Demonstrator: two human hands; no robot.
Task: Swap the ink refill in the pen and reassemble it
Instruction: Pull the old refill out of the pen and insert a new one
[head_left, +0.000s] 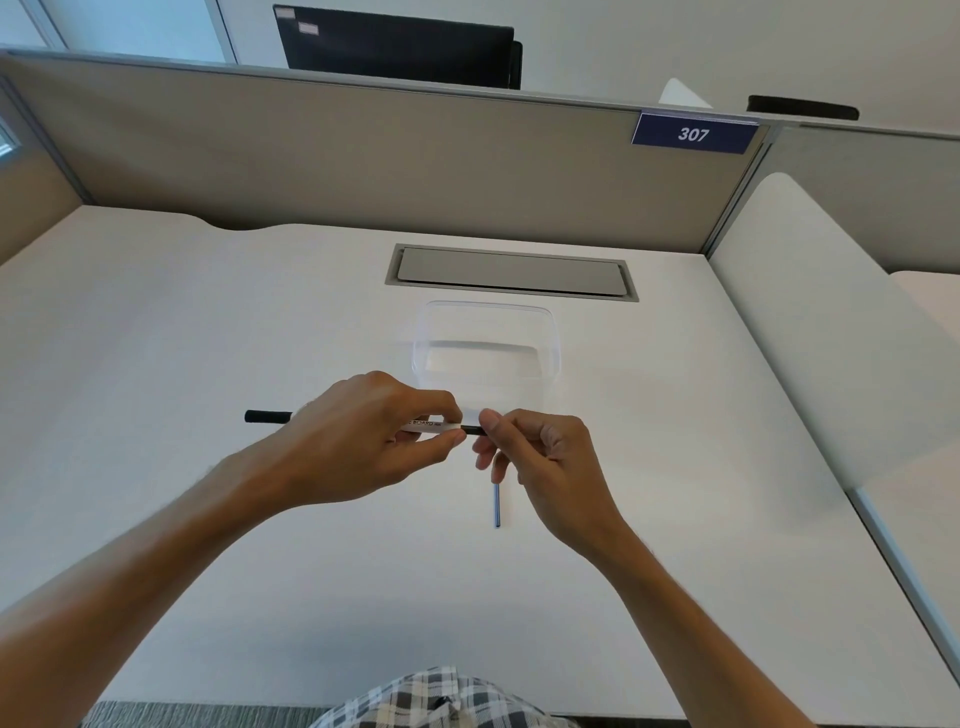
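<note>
Clear plastic container (487, 338) looks empty on my white table (208, 322); my left hand (358, 436) grips the marker (426, 426), right hand (540, 457) pinching its black refill (474, 429).

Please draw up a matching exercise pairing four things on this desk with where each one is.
Things:
1. pen
2. blue refill
3. clear container
4. number plate

Places:
A. on the partition's top edge
B. lying on the desk below the right hand
C. on the desk beyond both hands
D. gripped by the left hand

Pairs: 1-D, 2-B, 3-C, 4-A
</note>
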